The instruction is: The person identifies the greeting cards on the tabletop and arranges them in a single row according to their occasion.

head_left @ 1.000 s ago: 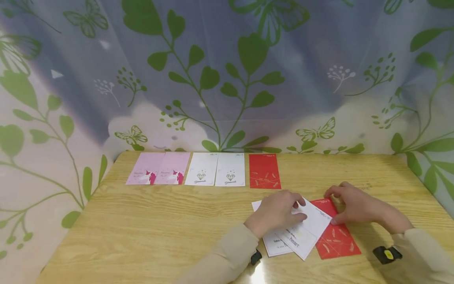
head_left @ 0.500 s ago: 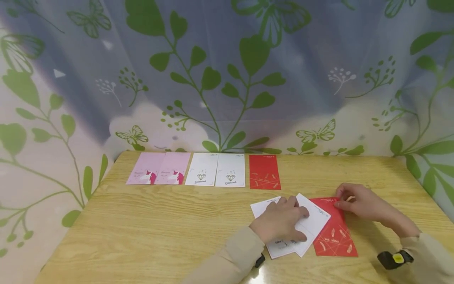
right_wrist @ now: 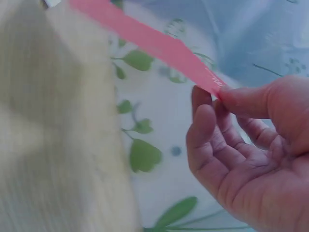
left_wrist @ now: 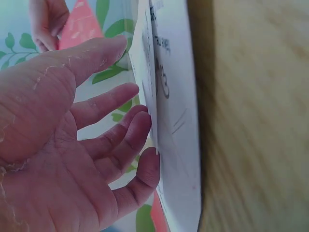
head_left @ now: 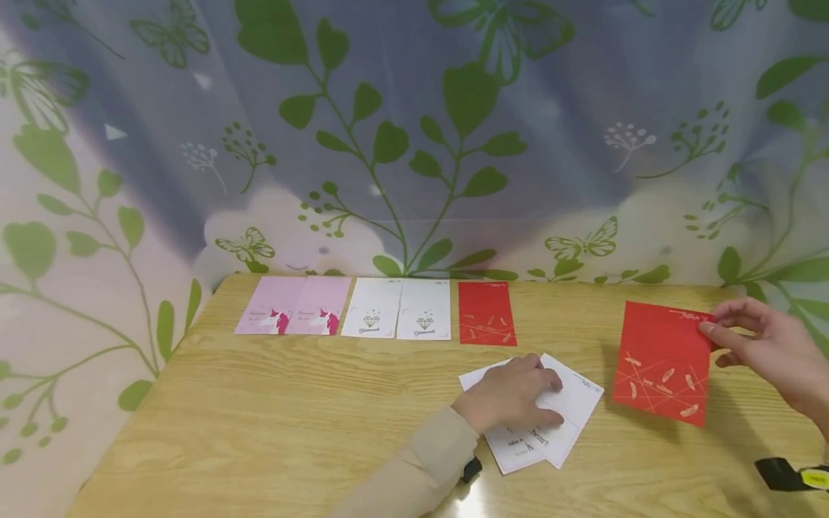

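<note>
My right hand (head_left: 771, 349) pinches a red card (head_left: 663, 352) with gold feather prints by its upper right corner, thumb against fingers. The card is held up over the right part of the table, its shadow falling below. In the right wrist view the red card (right_wrist: 145, 38) is seen nearly edge-on, stretching from the pinched corner. My left hand (head_left: 512, 396) rests on two overlapping white cards (head_left: 576, 414) with printed lettering, covering much of them. In the left wrist view its spread, slightly bent fingertips touch the white cards (left_wrist: 174, 111), and nothing is gripped.
Along the back of the wooden table (head_left: 278, 410) lies a row: two pink unicorn cards (head_left: 275, 298), two white diamond cards (head_left: 424, 302) and another red feather card (head_left: 486, 313). A leaf-patterned curtain (head_left: 388, 201) hangs directly behind the table's back edge.
The right hand has pinched the red card beside the white cards, lifted it off the table and carried it to the right. The left hand has settled flatter on the white cards.
</note>
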`<state>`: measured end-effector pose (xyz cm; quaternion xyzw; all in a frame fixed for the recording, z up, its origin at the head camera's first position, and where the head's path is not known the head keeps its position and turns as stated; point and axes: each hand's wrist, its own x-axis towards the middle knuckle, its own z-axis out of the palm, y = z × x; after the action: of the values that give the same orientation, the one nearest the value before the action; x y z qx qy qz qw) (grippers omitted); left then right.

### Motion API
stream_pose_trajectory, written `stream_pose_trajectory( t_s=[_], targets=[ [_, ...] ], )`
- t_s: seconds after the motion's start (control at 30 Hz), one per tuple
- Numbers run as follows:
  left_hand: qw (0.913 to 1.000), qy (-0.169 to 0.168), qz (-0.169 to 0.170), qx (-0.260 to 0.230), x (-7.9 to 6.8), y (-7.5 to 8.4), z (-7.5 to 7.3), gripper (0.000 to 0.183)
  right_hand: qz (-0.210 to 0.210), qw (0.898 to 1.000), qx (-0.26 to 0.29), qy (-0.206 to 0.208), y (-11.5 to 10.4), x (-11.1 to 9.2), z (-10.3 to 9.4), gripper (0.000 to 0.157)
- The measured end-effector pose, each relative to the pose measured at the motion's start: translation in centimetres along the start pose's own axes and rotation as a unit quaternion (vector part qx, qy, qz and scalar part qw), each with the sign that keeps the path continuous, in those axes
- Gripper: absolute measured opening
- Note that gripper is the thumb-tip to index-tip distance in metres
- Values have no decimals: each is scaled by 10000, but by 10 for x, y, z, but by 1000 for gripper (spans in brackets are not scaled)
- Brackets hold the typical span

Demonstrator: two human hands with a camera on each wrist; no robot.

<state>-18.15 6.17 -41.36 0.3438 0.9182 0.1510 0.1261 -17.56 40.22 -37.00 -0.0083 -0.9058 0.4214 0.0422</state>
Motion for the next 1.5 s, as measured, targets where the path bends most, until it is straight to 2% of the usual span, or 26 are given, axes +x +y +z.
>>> stream_pose_trajectory(
  t_s=[0.03, 0.13, 0.27, 0.4, 0.5, 0.6, 0.73, 0.83, 0.9, 0.97, 1.03, 1.1, 1.13, 1.2, 1.33, 1.5],
  targets=[
    [10000, 4, -23, -28, 1, 0, 0, 43, -23, 9997, 202, 144, 0, -2, -3, 6],
    [9999, 41, -83, -78, 2, -2, -2, 42, -139, 9961, 822, 300, 0, -5, -5, 14],
    [9995, 71, -52, -294, 3, -3, -3, 42, -252, 9926, 1189, -14, -4, -6, 0, 13],
    [9946, 65, 283, -998, 5, -4, -5, 43, -259, 9799, 1942, -387, -7, -7, 12, 12],
    [9830, 136, 528, -1753, 5, -4, -6, 39, -199, 9604, 2725, -545, -10, -7, 20, 14],
    [9683, 361, 583, -2402, 5, -5, -8, 32, -184, 9437, 3247, -612, -13, -7, 29, 17],
    [9467, 748, 370, -3112, 6, -4, -8, 20, -200, 9272, 3682, -662, -19, -6, 38, 18],
    [9267, 952, 47, -3635, 6, -4, -7, 16, -183, 9188, 3885, -670, -22, -4, 45, 18],
    [9128, 1104, -170, -3928, 7, -4, -6, 14, -114, 9235, 3779, -655, -24, -4, 52, 18],
    [8998, 1267, -391, -4157, 8, -5, -6, 18, -1, 9456, 3182, -678, -28, -3, 60, 19],
    [8899, 1478, -565, -4279, 10, -7, -6, 19, 142, 9684, 2373, -750, -32, -3, 70, 29],
    [8823, 1666, -700, -4347, 12, -8, -5, 21, 250, 9843, 1568, -770, -36, -3, 81, 45],
    [8802, 1756, -759, -4344, 13, -9, -5, 22, 276, 9889, 1255, -751, -38, -3, 86, 51],
    [8819, 1924, -863, -4216, 14, -10, -4, 27, 331, 9929, 930, -660, -42, -2, 95, 57],
    [8929, 2157, -1017, -3818, 17, -12, -2, 47, 393, 9969, 620, -297, -49, 2, 105, 54],
    [9057, 2216, -1100, -3442, 18, -13, -3, 58, 527, 9973, 504, -78, -54, 12, 113, 57]
  ],
)
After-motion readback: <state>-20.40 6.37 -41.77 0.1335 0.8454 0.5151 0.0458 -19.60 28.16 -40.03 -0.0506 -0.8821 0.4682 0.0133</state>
